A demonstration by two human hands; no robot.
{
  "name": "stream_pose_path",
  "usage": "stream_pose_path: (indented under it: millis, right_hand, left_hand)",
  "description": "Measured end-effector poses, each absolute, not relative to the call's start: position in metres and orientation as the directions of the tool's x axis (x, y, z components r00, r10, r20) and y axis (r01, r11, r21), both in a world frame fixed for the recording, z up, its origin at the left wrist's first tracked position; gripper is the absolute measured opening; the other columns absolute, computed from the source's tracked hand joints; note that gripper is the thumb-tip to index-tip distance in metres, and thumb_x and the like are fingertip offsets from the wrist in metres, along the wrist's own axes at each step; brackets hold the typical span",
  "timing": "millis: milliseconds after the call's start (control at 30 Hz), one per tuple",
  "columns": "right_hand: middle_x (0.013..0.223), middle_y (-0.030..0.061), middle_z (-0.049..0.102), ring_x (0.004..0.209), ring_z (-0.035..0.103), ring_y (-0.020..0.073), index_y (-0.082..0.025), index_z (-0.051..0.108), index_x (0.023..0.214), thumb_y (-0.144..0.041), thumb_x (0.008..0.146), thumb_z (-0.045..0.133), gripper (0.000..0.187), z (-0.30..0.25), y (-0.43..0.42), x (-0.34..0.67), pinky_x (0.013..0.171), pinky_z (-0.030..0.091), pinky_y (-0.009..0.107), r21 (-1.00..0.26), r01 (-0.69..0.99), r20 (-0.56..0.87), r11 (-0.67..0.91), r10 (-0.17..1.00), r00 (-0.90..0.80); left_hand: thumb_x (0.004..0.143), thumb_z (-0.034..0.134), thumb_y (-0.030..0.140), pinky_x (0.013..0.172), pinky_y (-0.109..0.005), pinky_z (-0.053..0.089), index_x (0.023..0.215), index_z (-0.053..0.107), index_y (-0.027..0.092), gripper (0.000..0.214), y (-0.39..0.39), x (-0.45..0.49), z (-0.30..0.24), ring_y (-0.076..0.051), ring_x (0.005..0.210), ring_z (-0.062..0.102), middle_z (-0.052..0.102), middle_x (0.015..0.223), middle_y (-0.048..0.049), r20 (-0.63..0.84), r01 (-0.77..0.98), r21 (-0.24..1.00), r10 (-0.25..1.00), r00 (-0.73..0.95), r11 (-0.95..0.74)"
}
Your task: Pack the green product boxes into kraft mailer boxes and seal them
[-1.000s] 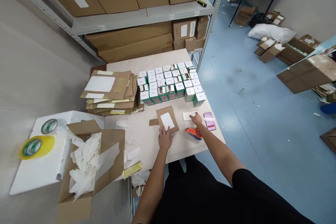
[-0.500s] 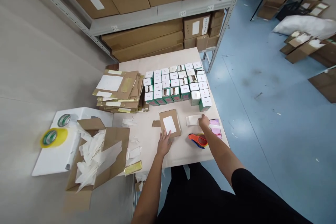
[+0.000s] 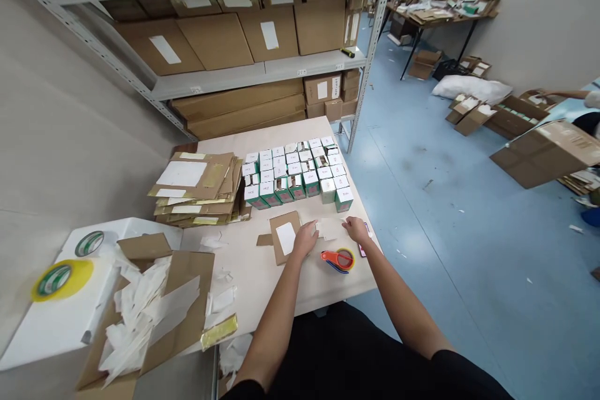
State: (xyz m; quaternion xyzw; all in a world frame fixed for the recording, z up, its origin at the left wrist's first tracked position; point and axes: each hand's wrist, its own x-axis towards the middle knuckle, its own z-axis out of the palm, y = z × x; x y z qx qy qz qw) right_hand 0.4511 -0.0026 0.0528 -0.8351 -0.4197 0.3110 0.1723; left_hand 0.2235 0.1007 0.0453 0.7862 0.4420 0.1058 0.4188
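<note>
Between my two hands a white paper strip stretches just over the table. My left hand is closed at its left end, beside the right edge of a small flat cardboard piece that bears a white label. At the strip's right end my right hand is closed, fingertips pinched together. A phone shows partly from under my right wrist. Nearer my body lies an orange tape dispenser with a roll of tape in it.
Rows of small white-and-green boxes stand behind. Flattened cardboard is stacked at left, near an open carton of paper scraps and a tape roll. Shelving backs the table. A person's arm and a large carton appear far right.
My left hand has left the labelled cardboard piece and moved right to the strip's left end. My right hand stays at the strip's right end. The view has tilted up and turned right.
</note>
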Motion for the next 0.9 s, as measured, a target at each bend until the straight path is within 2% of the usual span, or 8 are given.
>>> stream_pose_path:
  millis: [167,267,367,433,533,633,767,900]
  right_hand:
    - [0.070,-0.0010,0.060,0.069,0.053,0.0183,-0.023,0.055,0.070,-0.032,0.092,0.058,0.024,0.068,-0.016,0.454,0.062,0.032,0.027,-0.648,0.562,-0.298,-0.514,0.850,0.434]
    - [0.086,0.0019,0.069,0.080,0.061,0.0205,-0.023,0.067,0.090,-0.031,0.092,0.059,0.011,0.073,-0.022,0.454,0.068,0.040,0.027,-0.633,0.557,-0.306,-0.538,0.835,0.458]
    - [0.127,0.0093,0.067,0.113,0.062,0.0265,-0.024,0.063,0.132,-0.029,0.086,0.068,0.046,0.080,-0.026,0.445,0.087,0.048,0.032,-0.619,0.586,-0.213,-0.522,0.830,0.515]
    - [0.143,0.0111,0.060,0.130,0.055,0.0293,-0.026,0.055,0.146,-0.031,0.084,0.073,0.065,0.085,-0.027,0.432,0.100,0.047,0.037,-0.640,0.629,-0.143,-0.440,0.873,0.466]
    - [0.141,0.0109,0.063,0.132,0.055,0.0306,-0.027,0.059,0.144,-0.039,0.084,0.075,0.063,0.092,-0.027,0.408,0.105,0.047,0.041,-0.706,0.648,-0.106,-0.288,0.946,0.305]
    - [0.128,0.0109,0.071,0.121,0.063,0.0300,-0.026,0.068,0.131,-0.041,0.093,0.063,0.041,0.098,-0.025,0.392,0.100,0.049,0.040,-0.738,0.613,-0.090,-0.281,0.942,0.323]
    - [0.108,0.0109,0.077,0.102,0.070,0.0286,-0.023,0.075,0.114,-0.036,0.099,0.046,0.035,0.105,-0.026,0.404,0.091,0.051,0.036,-0.796,0.444,-0.152,-0.413,0.845,0.513]
    - [0.098,0.0093,0.077,0.092,0.068,0.0285,-0.018,0.075,0.104,-0.049,0.089,0.057,0.039,0.115,-0.032,0.432,0.080,0.054,0.035,-0.948,0.168,-0.160,-0.270,0.861,0.482]
  left_hand:
    - [0.086,0.070,0.025,0.108,-0.041,0.048,0.114,0.080,0.023,0.030,0.111,0.266,0.066,-0.029,0.121,0.065,0.074,0.126,-0.0105,-0.204,0.585,0.760,0.750,0.629,-0.284]
    - [0.087,0.068,0.025,0.099,-0.040,0.051,0.091,0.083,0.024,0.016,0.111,0.269,0.077,-0.029,0.108,0.069,0.078,0.108,-0.0099,-0.170,0.635,0.702,0.788,0.591,-0.324]
    - [0.085,0.071,0.024,0.092,-0.039,0.053,0.089,0.083,0.023,0.013,0.111,0.265,0.088,-0.028,0.098,0.072,0.079,0.098,-0.0094,-0.214,0.657,0.709,0.809,0.548,-0.257]
    - [0.080,0.075,0.023,0.088,-0.038,0.054,0.103,0.082,0.020,0.024,0.111,0.263,0.096,-0.028,0.093,0.073,0.079,0.096,-0.0095,-0.274,0.643,0.750,0.814,0.513,-0.153]
    - [0.077,0.080,0.025,0.082,-0.036,0.056,0.133,0.070,0.014,0.057,0.110,0.262,0.107,-0.025,0.087,0.073,0.079,0.096,-0.0099,-0.371,0.510,0.858,0.758,0.536,0.060]
    - [0.084,0.077,0.035,0.084,-0.037,0.058,0.142,0.062,0.013,0.064,0.109,0.263,0.114,-0.023,0.086,0.074,0.079,0.095,-0.0106,-0.377,0.359,0.916,0.699,0.608,0.181]
    - [0.092,0.064,0.034,0.099,-0.041,0.055,0.135,0.068,0.017,0.047,0.108,0.262,0.116,-0.024,0.108,0.072,0.075,0.122,-0.0153,-0.235,0.309,0.949,0.789,0.568,0.060]
    - [0.079,0.071,0.023,0.114,-0.041,0.045,0.133,0.071,0.022,0.054,0.107,0.265,0.118,-0.028,0.136,0.056,0.064,0.144,-0.0117,-0.141,0.363,0.919,0.731,0.668,-0.154]
